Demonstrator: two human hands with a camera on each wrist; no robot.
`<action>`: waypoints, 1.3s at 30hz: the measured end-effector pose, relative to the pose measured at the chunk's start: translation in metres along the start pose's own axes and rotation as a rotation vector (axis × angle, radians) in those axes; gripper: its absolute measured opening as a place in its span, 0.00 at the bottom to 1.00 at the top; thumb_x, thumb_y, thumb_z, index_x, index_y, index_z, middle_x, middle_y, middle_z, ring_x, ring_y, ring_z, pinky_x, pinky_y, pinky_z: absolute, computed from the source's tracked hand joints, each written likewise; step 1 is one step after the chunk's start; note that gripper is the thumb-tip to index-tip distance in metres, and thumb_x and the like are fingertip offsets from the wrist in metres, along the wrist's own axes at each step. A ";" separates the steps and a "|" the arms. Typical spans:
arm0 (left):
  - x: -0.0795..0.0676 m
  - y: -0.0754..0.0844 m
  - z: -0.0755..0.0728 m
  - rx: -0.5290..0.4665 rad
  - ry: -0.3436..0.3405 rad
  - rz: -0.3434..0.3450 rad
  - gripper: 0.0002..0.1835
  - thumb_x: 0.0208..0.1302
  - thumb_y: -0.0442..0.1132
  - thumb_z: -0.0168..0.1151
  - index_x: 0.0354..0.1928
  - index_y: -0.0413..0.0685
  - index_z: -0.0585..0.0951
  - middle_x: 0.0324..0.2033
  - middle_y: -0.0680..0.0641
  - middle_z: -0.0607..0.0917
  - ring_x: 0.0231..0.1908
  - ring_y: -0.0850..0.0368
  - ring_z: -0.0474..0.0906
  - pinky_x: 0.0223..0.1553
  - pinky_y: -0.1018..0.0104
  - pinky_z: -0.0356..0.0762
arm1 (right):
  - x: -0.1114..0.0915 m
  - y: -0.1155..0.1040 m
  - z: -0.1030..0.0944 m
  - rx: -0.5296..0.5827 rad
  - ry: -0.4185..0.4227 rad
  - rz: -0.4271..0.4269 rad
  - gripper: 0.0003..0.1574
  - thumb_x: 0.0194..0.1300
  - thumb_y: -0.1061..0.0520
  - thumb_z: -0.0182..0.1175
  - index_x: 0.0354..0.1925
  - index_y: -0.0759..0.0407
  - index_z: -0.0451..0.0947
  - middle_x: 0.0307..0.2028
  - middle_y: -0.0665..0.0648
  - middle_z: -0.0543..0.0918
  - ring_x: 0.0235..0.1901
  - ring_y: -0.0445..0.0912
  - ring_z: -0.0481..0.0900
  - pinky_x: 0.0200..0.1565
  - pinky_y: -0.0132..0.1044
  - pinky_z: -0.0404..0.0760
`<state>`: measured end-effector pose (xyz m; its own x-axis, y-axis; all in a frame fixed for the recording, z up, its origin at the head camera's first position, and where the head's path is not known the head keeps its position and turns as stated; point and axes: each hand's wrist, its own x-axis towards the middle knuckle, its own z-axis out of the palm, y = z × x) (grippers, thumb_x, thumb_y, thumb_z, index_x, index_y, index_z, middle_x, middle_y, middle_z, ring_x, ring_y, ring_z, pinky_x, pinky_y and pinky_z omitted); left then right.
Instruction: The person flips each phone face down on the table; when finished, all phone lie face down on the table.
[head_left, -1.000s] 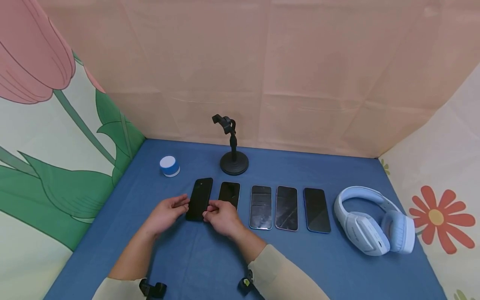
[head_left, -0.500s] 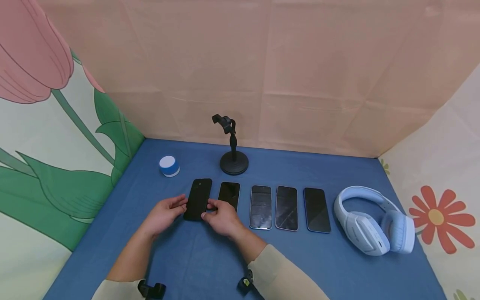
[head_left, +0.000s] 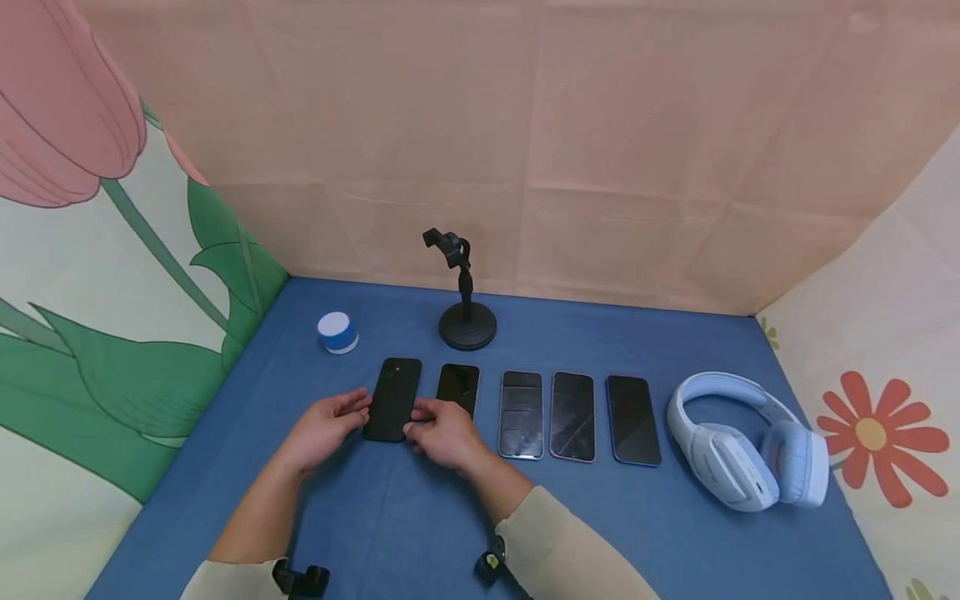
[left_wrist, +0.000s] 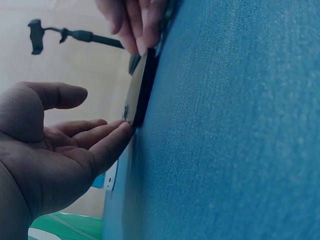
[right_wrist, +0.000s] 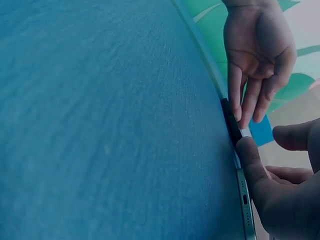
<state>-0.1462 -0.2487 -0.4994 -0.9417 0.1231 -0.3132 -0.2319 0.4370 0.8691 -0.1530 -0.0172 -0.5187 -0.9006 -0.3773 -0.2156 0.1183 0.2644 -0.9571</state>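
"Behind the blue-clothed table (head_left: 420,525), what takes up the most space?"

"A pinkish-tan sheet (head_left: 525,150), marked with fold creases, hanging down to the table's far edge. Along the left stands a white panel (head_left: 45,258) printed with a big pink tulip and green leaves; along the right, a pale panel (head_left: 885,275) with an orange-red flower."

"And the surface itself?"

"Plain blue fabric, its fine texture showing in the left wrist view. Two beige sleeves (head_left: 573,546) reach in over the near side, each with a small black device (head_left: 491,565) at the cuff."

"What sits on it, going down in size?"

"Light-blue over-ear headphones (head_left: 731,471) at the right end, then a black desk stand (head_left: 467,327) near the sheet, with a round base and a clip on top."

"How are the hands?"

"Left hand (head_left: 326,429): fingers nearly straight, tips touching the left edge of a black smartphone (head_left: 393,402), thumb apart. Right hand (head_left: 444,435): fingers extended too, tips against the phone's right edge."

"Where is that phone?"

"Leftmost in a row of five, between both hands; whether it lies quite flat I can't tell. The second phone (head_left: 459,385) is partly hidden by the right hand, and three more phones (head_left: 573,417) continue rightward."

"Smallest?"

"A round blue-and-white tub (head_left: 339,335), beyond the black smartphone, toward the left."
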 end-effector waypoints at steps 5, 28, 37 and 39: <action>-0.001 0.000 0.000 0.015 0.007 -0.002 0.32 0.78 0.38 0.55 0.77 0.29 0.61 0.71 0.32 0.72 0.73 0.39 0.66 0.71 0.43 0.66 | -0.001 0.002 -0.002 -0.005 -0.026 -0.008 0.33 0.71 0.58 0.67 0.70 0.68 0.73 0.60 0.62 0.84 0.37 0.48 0.90 0.40 0.38 0.89; -0.008 0.015 0.018 0.063 0.078 0.065 0.31 0.77 0.41 0.59 0.78 0.41 0.66 0.71 0.41 0.75 0.67 0.42 0.73 0.64 0.44 0.75 | -0.016 0.012 -0.027 0.038 -0.047 -0.068 0.27 0.73 0.61 0.63 0.67 0.69 0.75 0.40 0.56 0.86 0.31 0.50 0.87 0.34 0.40 0.88; -0.004 0.020 0.036 0.064 0.070 0.118 0.30 0.76 0.37 0.60 0.76 0.39 0.68 0.67 0.39 0.78 0.62 0.45 0.79 0.58 0.55 0.80 | -0.023 0.018 -0.047 -0.068 -0.019 -0.056 0.26 0.73 0.56 0.64 0.64 0.68 0.77 0.33 0.52 0.83 0.21 0.47 0.83 0.29 0.41 0.86; -0.003 0.021 0.040 0.065 0.069 0.129 0.30 0.76 0.37 0.60 0.75 0.38 0.69 0.67 0.39 0.79 0.62 0.45 0.79 0.56 0.58 0.80 | -0.025 0.020 -0.052 -0.091 -0.003 -0.059 0.26 0.73 0.55 0.64 0.63 0.67 0.77 0.34 0.51 0.82 0.20 0.47 0.82 0.28 0.40 0.85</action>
<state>-0.1383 -0.2041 -0.4956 -0.9776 0.1215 -0.1720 -0.0941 0.4789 0.8728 -0.1501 0.0434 -0.5221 -0.9038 -0.3971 -0.1598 0.0263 0.3211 -0.9467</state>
